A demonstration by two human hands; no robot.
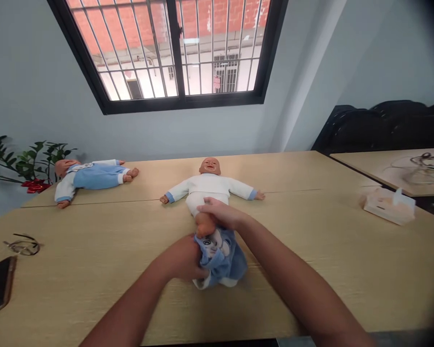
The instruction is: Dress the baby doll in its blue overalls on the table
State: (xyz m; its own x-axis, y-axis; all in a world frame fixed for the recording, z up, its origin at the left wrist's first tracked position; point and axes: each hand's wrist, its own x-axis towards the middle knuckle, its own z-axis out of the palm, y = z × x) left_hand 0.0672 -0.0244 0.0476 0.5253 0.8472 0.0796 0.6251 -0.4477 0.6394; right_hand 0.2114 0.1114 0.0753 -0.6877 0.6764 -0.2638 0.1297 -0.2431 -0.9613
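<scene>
A baby doll [210, 185] in a white long-sleeved top with blue cuffs lies on its back, arms spread and head toward the window. Below its body a blue garment [229, 258] with a white animal face on the front is bunched around the lower legs. My left hand [186, 258] grips the garment's left side; some of its fingers are hidden by the cloth. Closed around the doll's leg is my right hand [222, 213], its thumb near the white lower body. One bare foot [205, 225] shows between my hands.
On the table [311, 241], a second doll [97, 177] in blue and white lies at the far left. Glasses [23, 246] and a dark tablet-like device [0, 286] are at the left edge. A tissue pack [388, 206] sits at right. A plant [32, 161] stands behind the left corner.
</scene>
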